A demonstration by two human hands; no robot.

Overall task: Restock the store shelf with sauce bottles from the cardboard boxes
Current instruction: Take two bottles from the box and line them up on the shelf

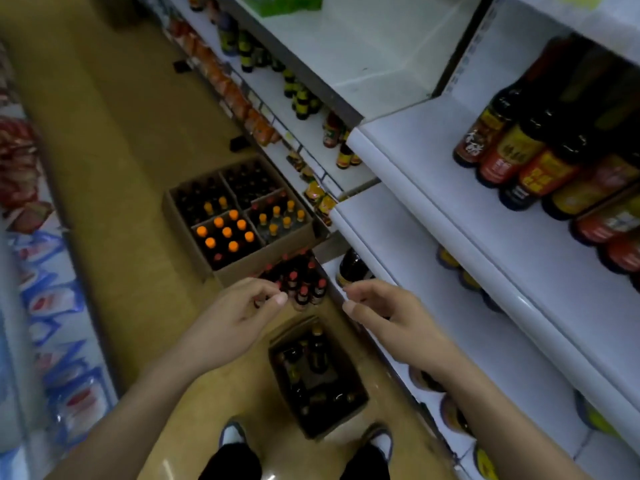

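Note:
I look down an aisle at a white store shelf (450, 237) on my right, with dark sauce bottles with red and yellow labels (519, 161) standing on it. On the floor sit cardboard boxes: a large divided one (187, 220) with orange-capped bottles (225, 233), a group of red-capped bottles (301, 282) beside it, and a smaller box (346, 408) of dark bottles between my feet. My left hand (235, 317) hovers above the red-capped bottles, fingers loosely curled, holding nothing. My right hand (384, 313) is also empty and relaxed, near the lower shelf edge and a dark bottle (353, 268).
Packaged goods in blue and red wrappers (52, 306) line the opposite shelf on the left. More bottles (301, 98) and orange packets (242, 102) fill the shelves farther along. The tan floor (114, 150) runs between the shelves. My shoes (232, 434) stand by the small box.

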